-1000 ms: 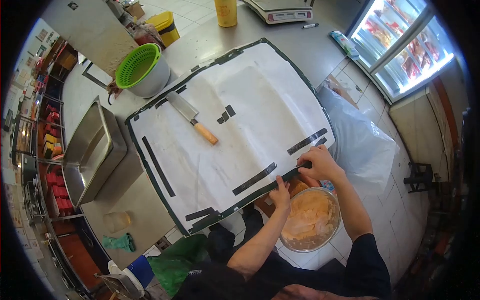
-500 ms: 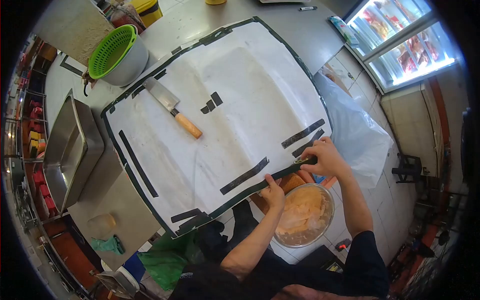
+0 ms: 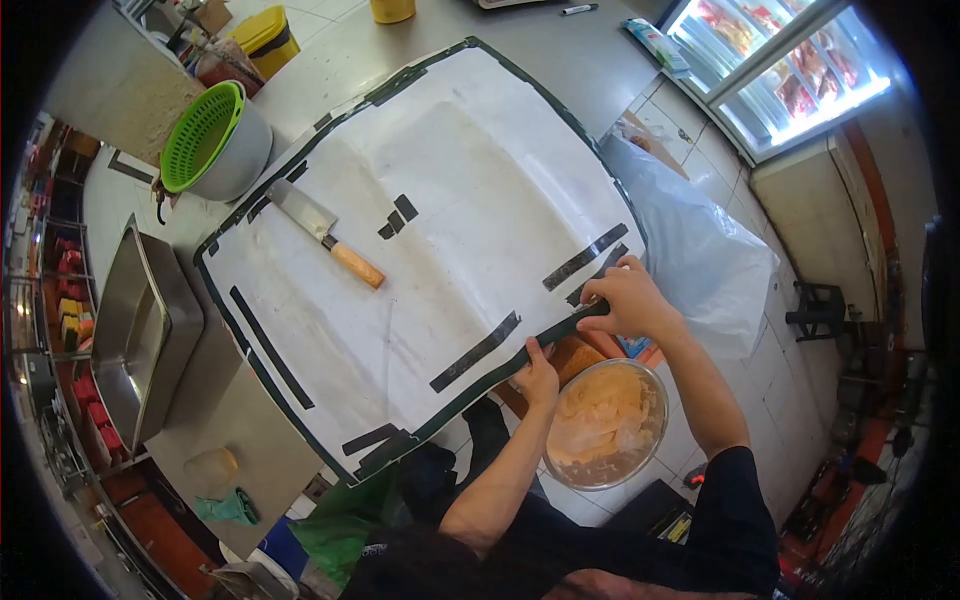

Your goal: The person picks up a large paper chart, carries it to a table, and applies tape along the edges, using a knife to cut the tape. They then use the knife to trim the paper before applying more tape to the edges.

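A large white sheet (image 3: 470, 190), edged with dark green tape and patched with black strips, lies over the metal table. My left hand (image 3: 537, 378) pinches its near edge, thumb on top. Further right, my right hand (image 3: 628, 300) has its fingers bent round the same taped edge near the right corner. On the sheet's left part rests a cleaver (image 3: 345, 258) with a wooden handle, touched by neither hand. Below the edge, close to both hands, is a round bowl (image 3: 606, 425) of pale orange food.
A green colander in a white tub (image 3: 240, 155) stands at the back left, above a deep metal tray (image 3: 165, 340). A clear plastic bag (image 3: 690, 240) hangs at the right, near a lit glass-door fridge (image 3: 790, 75). A green cloth (image 3: 228, 507) lies at lower left.
The whole view has shifted slightly. My right hand's fingers are more spread along the edge; my left hand keeps its hold. The cleaver stays in place on the sheet.
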Demonstrator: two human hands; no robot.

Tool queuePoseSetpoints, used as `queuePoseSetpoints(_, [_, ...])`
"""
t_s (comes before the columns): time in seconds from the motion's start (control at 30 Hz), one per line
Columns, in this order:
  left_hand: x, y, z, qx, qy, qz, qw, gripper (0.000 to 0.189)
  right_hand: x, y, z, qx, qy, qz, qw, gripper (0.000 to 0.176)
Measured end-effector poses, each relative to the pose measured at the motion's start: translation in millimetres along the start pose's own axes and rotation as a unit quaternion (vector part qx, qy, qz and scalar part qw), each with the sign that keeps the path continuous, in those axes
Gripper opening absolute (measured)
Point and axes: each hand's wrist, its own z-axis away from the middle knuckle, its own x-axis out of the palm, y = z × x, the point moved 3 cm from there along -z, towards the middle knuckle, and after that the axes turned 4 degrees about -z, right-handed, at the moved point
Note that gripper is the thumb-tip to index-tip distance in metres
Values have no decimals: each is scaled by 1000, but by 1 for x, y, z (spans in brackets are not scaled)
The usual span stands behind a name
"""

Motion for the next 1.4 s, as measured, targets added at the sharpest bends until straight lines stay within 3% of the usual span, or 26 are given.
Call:
queuePoseSetpoints(0.13, [-3,-10,-6,12,-1,1,1000,46,-13,13,8,4,-4,-71,997,20])
queuePoseSetpoints(0.43, [-5,-13,-6,13,-29,-26,999,48,-1,12,6,-20,91,96,991,19])
queuePoseSetpoints(0.73, [3,-20,-7,-76,-91,-60,991,58,5,4,3,30,48,200,978,20])
queuePoseSetpoints(0.83, [5,-18,-7,-88,-76,-69,991,61,5,8,4,43,22,195,980,19])
queuePoseSetpoints(1.03, [7,-19,-8,-93,-64,-74,991,61,-14,29,19,22,29,45,998,17])
queuePoseSetpoints(1.23, [9,-18,-6,-78,-66,-83,991,61,-19,34,18,5,98,108,989,15])
queuePoseSetpoints(1.4, [14,-20,-4,-89,-82,-47,991,61,-19,31,15,42,100,150,983,16])
